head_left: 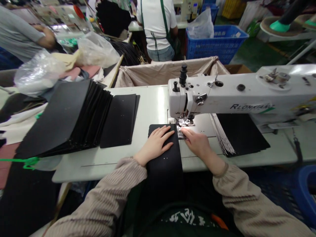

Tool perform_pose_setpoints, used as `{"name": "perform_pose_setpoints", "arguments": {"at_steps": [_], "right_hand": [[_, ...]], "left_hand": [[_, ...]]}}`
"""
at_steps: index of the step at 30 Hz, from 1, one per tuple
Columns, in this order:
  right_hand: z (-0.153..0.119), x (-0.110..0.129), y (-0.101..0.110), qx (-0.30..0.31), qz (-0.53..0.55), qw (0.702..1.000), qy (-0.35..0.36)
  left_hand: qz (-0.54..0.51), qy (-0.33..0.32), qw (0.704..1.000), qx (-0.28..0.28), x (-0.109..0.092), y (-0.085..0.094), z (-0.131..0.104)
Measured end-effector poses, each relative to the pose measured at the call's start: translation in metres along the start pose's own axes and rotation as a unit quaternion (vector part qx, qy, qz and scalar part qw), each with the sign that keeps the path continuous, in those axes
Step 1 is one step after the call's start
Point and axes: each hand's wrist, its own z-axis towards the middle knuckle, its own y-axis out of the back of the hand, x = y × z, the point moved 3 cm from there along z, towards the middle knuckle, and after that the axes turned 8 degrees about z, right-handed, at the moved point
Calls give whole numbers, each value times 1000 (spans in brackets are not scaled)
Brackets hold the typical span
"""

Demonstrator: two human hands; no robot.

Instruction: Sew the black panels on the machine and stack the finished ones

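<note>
A long black panel (165, 148) lies on the sewing table, its far end just in front of the needle area and its near end hanging over the table's edge toward my lap. My left hand (159, 141) rests flat on it, fingers spread. Beside the panel's right edge, at the metal needle plate (204, 126), is my right hand (196, 141); its fingers are pressed together, and what they hold, if anything, is too small to make out. The white sewing machine head (182, 98) stands just beyond both hands, its lamp lighting the presser foot (186, 120).
At left is a tall stack of black panels (59, 112), beside a few more black panels (118, 121). Black pieces with pale edges (242, 135) lie under the machine arm. Behind the table are a fabric-lined bin (148, 75), a blue basket (217, 42) and people (158, 29).
</note>
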Motion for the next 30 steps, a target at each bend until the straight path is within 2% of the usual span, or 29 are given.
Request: {"name": "perform_pose_setpoints", "arguments": {"at_steps": [5, 9, 16, 30], "right_hand": [[4, 4, -1, 13, -11, 1000, 8], [6, 5, 0, 28, -30, 999, 11], [6, 2, -2, 28, -25, 999, 20], [6, 3, -4, 35, -45, 998, 15]], "left_hand": [[-6, -8, 1000, -5, -7, -5, 16], [-7, 12, 1000, -10, -7, -8, 17], [-21, -5, 1000, -1, -4, -4, 16], [-26, -3, 1000, -6, -3, -6, 18]]}}
